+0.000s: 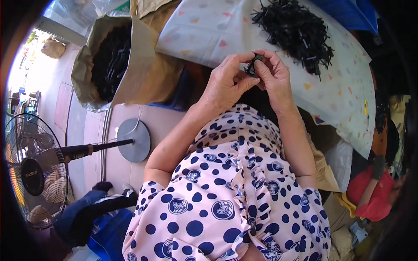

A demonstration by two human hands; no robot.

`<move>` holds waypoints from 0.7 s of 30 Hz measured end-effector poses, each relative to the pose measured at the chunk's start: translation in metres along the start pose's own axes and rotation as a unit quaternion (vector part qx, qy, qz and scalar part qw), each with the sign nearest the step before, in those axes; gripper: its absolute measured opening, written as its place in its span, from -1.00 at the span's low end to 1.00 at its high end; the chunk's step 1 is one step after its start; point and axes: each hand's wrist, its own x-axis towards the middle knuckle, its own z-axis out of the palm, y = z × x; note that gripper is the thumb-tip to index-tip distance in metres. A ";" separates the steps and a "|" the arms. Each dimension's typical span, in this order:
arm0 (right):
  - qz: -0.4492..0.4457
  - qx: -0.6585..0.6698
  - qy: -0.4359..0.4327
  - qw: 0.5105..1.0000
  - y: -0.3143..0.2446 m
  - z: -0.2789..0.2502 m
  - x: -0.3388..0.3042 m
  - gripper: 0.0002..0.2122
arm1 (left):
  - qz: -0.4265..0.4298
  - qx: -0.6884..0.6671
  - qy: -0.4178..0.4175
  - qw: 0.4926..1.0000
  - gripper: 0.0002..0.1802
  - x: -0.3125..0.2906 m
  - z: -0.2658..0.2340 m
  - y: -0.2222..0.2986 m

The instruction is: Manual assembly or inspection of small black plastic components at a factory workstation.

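Over the table's near edge, two hands pinch a small black part

The left hand (226, 80) and the right hand (275, 82) both grasp the small black part (251, 65) between thumbs and fingers, just off the near edge of the patterned table cover (209, 30). The fingers hide much of the part, so its full shape cannot be made out; whether anything else sits within the curled fingers of either hand cannot be told.

Beyond the right hand, on the far side of the cover, lies a tangled heap of black pieces (298, 32); they overlap so thickly that single ones are hard to separate. A blue container (348, 13) at the far right is cut off by the view's edge. Left of the hands, an open brown paper sack (139, 69) stands close against the table, and its dark contents (111, 65) sink into shadow. It partly covers a blue bin (178, 93) below.

Farther left, a fan (37, 169) reaches across the floor view, its round grey base (134, 141) on the tiles. A patterned garment (196, 209) fills the near middle, blocking the floor there. At the near right, a person in red (374, 195) shows only partly, fading into the dark rim.
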 end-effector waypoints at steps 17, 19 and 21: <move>-0.013 -0.101 -0.070 0.992 0.042 -0.002 -0.050 -0.71 | -0.180 -0.251 -0.003 0.951 -0.61 -0.052 0.005 -0.024; -0.007 -0.132 -0.071 0.989 0.043 -0.006 -0.053 -0.68 | -0.171 -0.231 -0.014 0.958 -0.60 -0.060 0.012 -0.040; 0.001 -0.092 -0.076 0.993 0.045 -0.008 -0.060 -0.70 | -0.175 -0.252 -0.028 0.951 -0.61 -0.065 0.014 -0.035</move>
